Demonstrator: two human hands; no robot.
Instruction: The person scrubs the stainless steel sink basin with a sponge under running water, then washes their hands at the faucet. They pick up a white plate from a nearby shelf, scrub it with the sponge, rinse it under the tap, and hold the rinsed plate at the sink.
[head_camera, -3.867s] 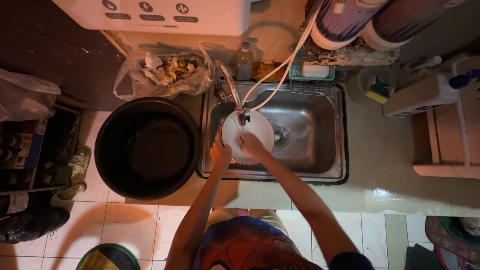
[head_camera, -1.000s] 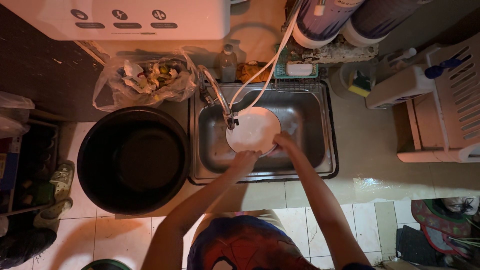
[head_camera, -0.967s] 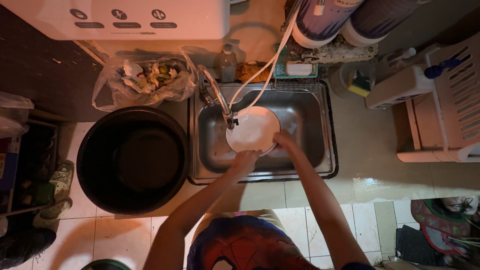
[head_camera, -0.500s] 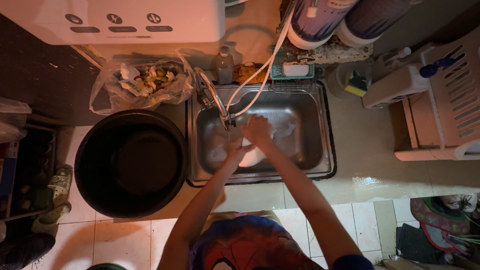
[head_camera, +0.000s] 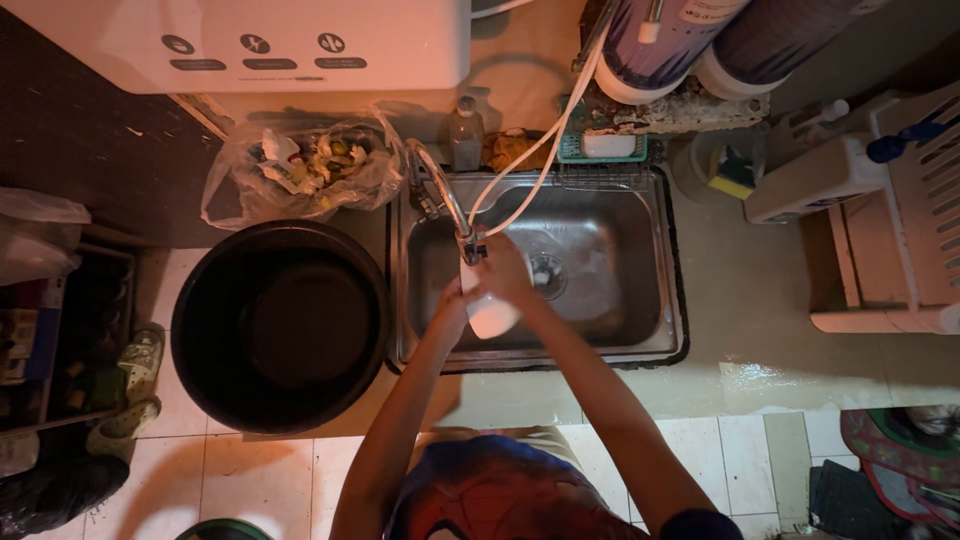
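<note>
Both my hands are over the steel sink (head_camera: 640, 340), just under the faucet spout (head_camera: 470, 245). My left hand (head_camera: 450, 312) grips the left edge of a white plate (head_camera: 492, 318), which is tilted and mostly hidden. My right hand (head_camera: 503, 272) lies on top of the plate, pressed against its face. The sink drain (head_camera: 548, 275) shows right beside my right hand.
A large black tub (head_camera: 280, 325) stands left of the sink. Behind it lies a clear plastic bag of scraps (head_camera: 300, 165). A white hose (head_camera: 530, 160) runs up from the faucet. A white plastic rack (head_camera: 890, 220) stands at the right; shoes (head_camera: 125, 390) lie at the left.
The plate was held up flat and fully visible under the faucet; now it is tilted lower in the sink, and my right hand has moved onto it, covering most of it.
</note>
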